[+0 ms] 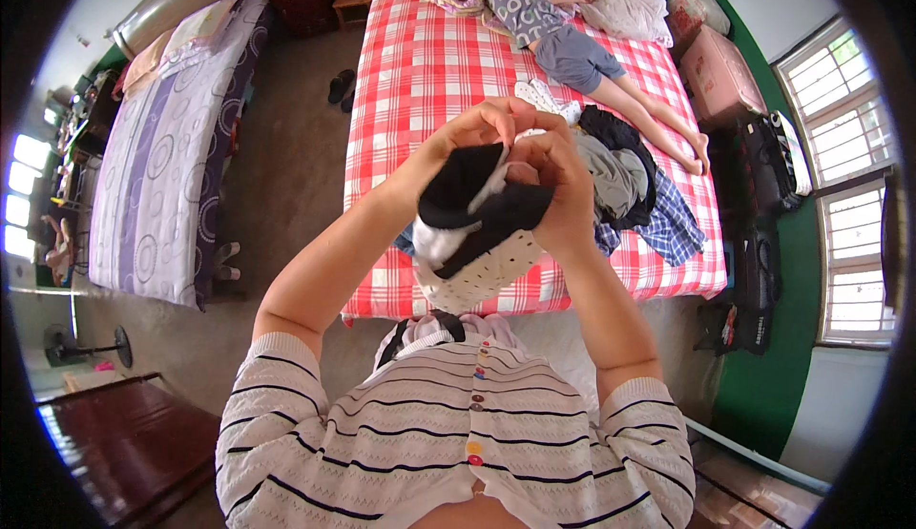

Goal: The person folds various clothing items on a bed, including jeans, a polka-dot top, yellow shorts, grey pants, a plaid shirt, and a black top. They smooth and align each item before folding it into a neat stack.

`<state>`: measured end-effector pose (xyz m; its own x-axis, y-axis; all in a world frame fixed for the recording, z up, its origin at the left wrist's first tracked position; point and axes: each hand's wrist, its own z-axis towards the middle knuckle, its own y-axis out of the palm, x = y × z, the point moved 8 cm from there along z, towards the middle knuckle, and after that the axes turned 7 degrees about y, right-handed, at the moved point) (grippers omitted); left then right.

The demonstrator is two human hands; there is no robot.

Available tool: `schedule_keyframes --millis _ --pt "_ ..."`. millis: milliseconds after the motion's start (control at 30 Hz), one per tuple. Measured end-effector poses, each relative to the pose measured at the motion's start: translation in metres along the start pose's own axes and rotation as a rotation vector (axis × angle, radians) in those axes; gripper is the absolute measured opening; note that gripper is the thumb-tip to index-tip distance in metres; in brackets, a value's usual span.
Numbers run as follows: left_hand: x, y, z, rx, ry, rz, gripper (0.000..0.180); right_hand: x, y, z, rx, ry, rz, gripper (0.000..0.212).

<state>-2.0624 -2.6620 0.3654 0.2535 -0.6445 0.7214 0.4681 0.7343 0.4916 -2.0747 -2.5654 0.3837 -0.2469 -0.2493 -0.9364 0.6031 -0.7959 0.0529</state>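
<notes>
Both hands are raised in front of my chest, above the near part of the bed, gripping a black-and-white garment [491,267] with dark specks on its white cloth. My left hand [485,126] pinches its upper edge, fingers bent. Close beside it, my right hand [565,171] is closed on the same garment, with the fingertips curled into the cloth. Black folds and a white bunched part hang below the hands. The garment's exact kind cannot be made out. Behind my right hand lies a heap of clothes with a grey garment [620,178] and a blue plaid garment [674,227].
A red-and-white checked sheet [405,81] covers the bed. A person [572,57] lies at its far side near a crumpled quilt [625,2]. Another bed [157,166] stands left, with dark slippers [341,86] on the floor between. A pink case [722,71] and black bags [759,162] line the right wall.
</notes>
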Motion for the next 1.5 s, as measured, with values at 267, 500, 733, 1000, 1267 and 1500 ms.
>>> schedule_keyframes --millis 267,500,733,1000,1267,1500 --pt "0.019 -0.056 -0.008 0.272 -0.317 0.837 0.032 0.041 -0.017 -0.001 0.039 0.257 -0.234 0.015" --pt "0.030 0.046 0.001 -0.320 -0.102 1.637 0.085 0.057 -0.014 0.004 0.080 0.348 -0.372 0.023" --pt "0.007 -0.009 -0.001 -0.243 -0.677 1.801 0.080 0.049 -0.009 0.002 -0.064 0.335 -0.204 0.019" --pt "0.012 -0.029 0.000 -0.063 -0.568 1.529 0.027 0.154 -0.044 -0.096 0.218 0.198 -0.624 0.044" --pt "0.027 -0.029 -0.039 -0.173 -0.890 1.361 0.032 0.216 -0.031 -0.162 -0.141 0.400 -0.233 0.024" --pt "0.037 0.013 -0.055 -0.427 -0.924 1.286 0.041 0.207 -0.023 -0.150 -0.124 0.279 -0.242 0.031"
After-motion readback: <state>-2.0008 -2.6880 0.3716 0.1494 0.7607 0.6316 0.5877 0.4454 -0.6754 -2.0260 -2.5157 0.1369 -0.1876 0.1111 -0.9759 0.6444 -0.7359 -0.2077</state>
